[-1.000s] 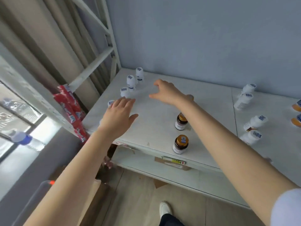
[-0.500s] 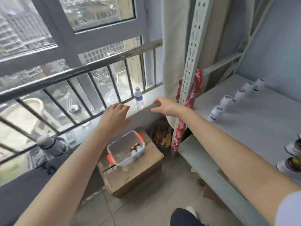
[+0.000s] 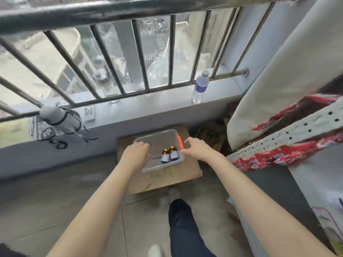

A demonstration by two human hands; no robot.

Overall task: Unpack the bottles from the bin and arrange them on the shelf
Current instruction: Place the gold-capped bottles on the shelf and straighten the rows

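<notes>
On the floor under the barred window, a clear bin (image 3: 157,134) sits on a flattened cardboard box (image 3: 168,179), low enough that I work with both arms stretched down. Only two brown bottles (image 3: 169,154) are in it, standing side by side against the right wall beside the orange latch (image 3: 179,142). I judge the unpacking close to finished.

My right hand (image 3: 197,148) hovers at the latch end with thumb and fingers spread and nothing in them. It is placed to drop onto the nearer bottle. My left hand (image 3: 136,154) is over the bin's left side, knuckles up and fingers bent down out of sight. I cannot tell whether they grip the rim or only hang above it, though a hand there would steady the light tub during a lift. The shelf (image 3: 320,169) lies well off to my right.

Each bottle has a gold cap and a white label, with print too small to read. The blue band on the water bottle (image 3: 200,88) on the sill is just as illegible.
</notes>
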